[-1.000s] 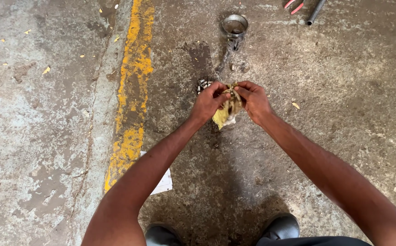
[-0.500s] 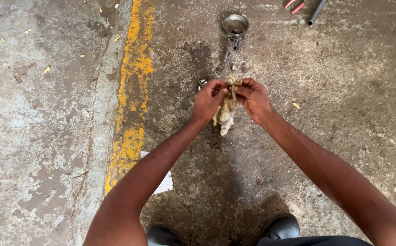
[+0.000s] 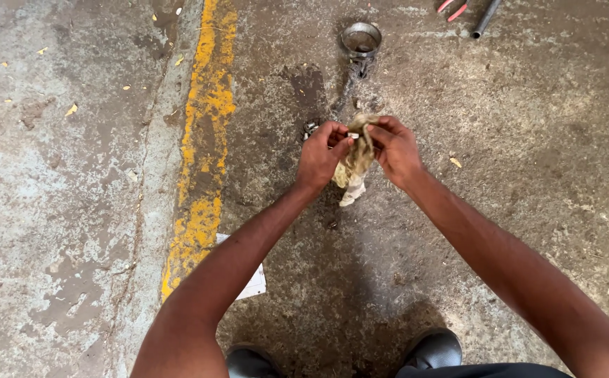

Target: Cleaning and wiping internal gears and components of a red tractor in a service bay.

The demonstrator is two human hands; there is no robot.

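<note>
Beside the worn yellow painted stripe (image 3: 203, 133) on the concrete floor (image 3: 73, 175), our left hand (image 3: 320, 155) pinched a small metal part (image 3: 353, 135); our right hand (image 3: 397, 150) clenched the dirty beige rag (image 3: 355, 164), now hanging lower, below the round metal tin (image 3: 361, 38).

A dirty, crumpled tan rag (image 3: 355, 159) hangs between both sets of fingertips, its pale tail drooping below them; a small metal piece (image 3: 353, 135) pokes out beside the left fingertips.

The floor is rough, stained grey concrete (image 3: 542, 140). A worn yellow painted line (image 3: 203, 154) runs from near to far on the left, and daylight falls evenly across the ground.
</note>
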